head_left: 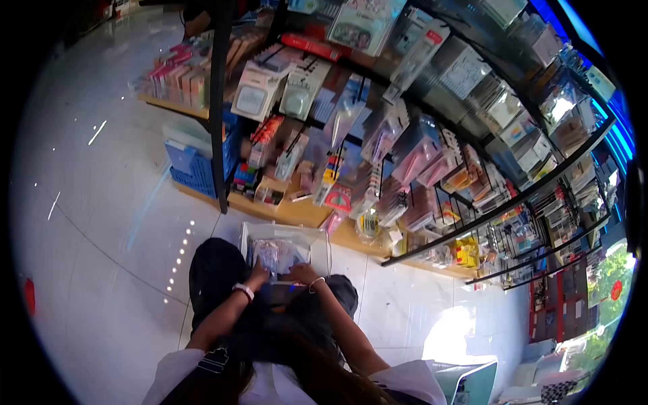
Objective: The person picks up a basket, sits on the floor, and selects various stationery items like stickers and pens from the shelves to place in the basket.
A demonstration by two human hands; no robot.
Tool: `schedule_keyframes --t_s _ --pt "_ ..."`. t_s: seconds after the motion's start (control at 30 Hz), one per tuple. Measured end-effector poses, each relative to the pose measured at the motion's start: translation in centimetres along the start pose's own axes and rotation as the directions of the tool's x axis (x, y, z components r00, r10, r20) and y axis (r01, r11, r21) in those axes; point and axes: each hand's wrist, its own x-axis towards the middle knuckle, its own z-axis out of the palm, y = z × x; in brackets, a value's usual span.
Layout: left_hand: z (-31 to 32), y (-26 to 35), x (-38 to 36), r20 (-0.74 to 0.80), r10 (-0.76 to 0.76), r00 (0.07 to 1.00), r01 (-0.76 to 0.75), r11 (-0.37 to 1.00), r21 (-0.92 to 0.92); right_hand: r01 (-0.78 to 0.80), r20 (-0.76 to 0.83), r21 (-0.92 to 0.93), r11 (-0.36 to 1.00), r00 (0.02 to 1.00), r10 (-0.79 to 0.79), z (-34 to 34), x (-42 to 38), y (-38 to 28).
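Note:
Between my knees on the floor sits a white bin with several clear plastic packets in it, pale and bluish with printed patterns. My left hand, a light band on its wrist, is closed at the near left edge of these packets and appears to hold one. Across from it, my right hand, with a bracelet on the wrist, is at the near right side of the bin. Its fingers are curled; whatever they hold is too small and blurred to name.
A shelf rack full of hanging packaged goods stands just beyond the bin and runs off to the right. At left, a blue basket sits on its low board. Behind my right side is a pale green stool or bin.

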Motion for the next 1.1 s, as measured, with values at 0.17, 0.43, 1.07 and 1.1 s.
schedule_keyframes --t_s 0.17,0.43,1.07,1.1 --pt "0.3 3.2 -1.9 0.340 0.129 0.932 0.064 0.863 -0.502 0.351 -0.288 0.706 0.615 0.936 -0.203 -20.5 -1.7 -19.3" --pt "-1.0 7.2 -4.9 0.373 0.310 0.875 -0.088 0.857 -0.507 0.662 -0.710 0.658 -0.357 0.704 -0.002 -43.3 5.4 -32.9" --pt "-1.9 5.6 -5.4 0.381 0.222 0.897 -0.018 0.882 -0.471 0.379 -0.427 0.696 -0.610 0.901 0.073 -48.7 10.9 -32.3" --pt "-1.8 5.4 -5.4 0.382 0.224 0.897 -0.020 0.882 -0.470 0.378 -0.426 0.694 -0.612 0.902 0.074 -48.8 10.2 -32.5"
